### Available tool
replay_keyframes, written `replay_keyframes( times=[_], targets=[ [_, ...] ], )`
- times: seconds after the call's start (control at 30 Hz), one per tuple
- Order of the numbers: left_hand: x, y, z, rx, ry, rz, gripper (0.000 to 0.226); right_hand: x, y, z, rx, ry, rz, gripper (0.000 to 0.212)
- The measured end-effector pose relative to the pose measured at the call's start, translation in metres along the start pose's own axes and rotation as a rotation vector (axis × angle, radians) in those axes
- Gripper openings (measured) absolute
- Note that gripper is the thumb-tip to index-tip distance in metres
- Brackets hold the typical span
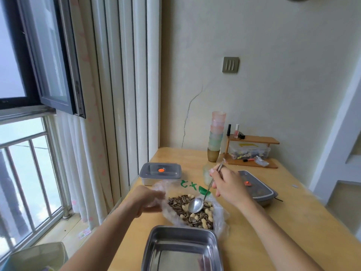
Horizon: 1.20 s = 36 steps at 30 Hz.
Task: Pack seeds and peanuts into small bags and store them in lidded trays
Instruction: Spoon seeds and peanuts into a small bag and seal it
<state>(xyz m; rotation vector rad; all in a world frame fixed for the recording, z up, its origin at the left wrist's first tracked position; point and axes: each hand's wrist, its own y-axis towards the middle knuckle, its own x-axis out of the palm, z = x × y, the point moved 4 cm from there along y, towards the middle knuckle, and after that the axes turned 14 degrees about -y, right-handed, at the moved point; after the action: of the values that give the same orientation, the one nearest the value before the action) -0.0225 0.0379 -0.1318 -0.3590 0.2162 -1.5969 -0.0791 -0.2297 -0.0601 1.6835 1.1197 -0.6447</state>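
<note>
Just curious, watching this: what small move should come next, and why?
Probably dip the spoon into the seeds and peanuts: its bowl looks empty over them, the right hand grips its handle, and the left hand holds the bag open.

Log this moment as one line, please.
stage: scooping | left hand: grips plastic bag rim | right hand: holds spoon, empty, at seeds and peanuts | steel tray: open, empty
</note>
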Motion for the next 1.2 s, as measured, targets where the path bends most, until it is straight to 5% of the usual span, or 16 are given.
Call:
replay_keyframes(
  times=[0.17, 0.3, 0.4, 0.5, 0.6, 0.7, 0.93, 1.2],
  targets=[
    [0.005, -0.005, 0.028, 0.096, -0.077, -0.013, 0.026, -0.002, 0.004, 0.002, -0.002, -0.004, -0.007, 0.034],
    [0.0, 0.003, 0.022, 0.116, 0.423, 0.008, 0.025, -0.002, 0.006, 0.002, -0.013, 0.003, -0.006, 0.031],
    [-0.003, 0.01, 0.026, 0.321, 0.955, 0.217, 0.032, 0.001, 0.009, 0.001, -0.028, -0.001, -0.009, 0.031],
    [0.008, -0.002, 0.031, 0.556, 1.165, 0.358, 0.025, 0.005, 0.011, -0.002, -0.026, 0.015, -0.016, 0.032],
    [0.031, -0.005, 0.029, 0.783, 1.121, 0.037, 0.023, 0.007, 0.013, -0.002, 0.006, 0.04, -0.02, 0.034],
    [0.048, -0.001, 0.02, 0.727, 1.051, -0.202, 0.025, 0.009, 0.014, 0.005, 0.06, 0.071, -0.025, 0.036],
    [0.055, 0.024, 0.003, 0.513, 0.873, -0.322, 0.068, 0.022, 0.014, 0.033, 0.198, 0.233, -0.039, 0.03],
    [0.053, 0.038, -0.002, 0.619, 0.995, -0.268, 0.052, 0.036, 0.006, 0.07, 0.495, 0.517, -0.087, 0.029]
  ],
)
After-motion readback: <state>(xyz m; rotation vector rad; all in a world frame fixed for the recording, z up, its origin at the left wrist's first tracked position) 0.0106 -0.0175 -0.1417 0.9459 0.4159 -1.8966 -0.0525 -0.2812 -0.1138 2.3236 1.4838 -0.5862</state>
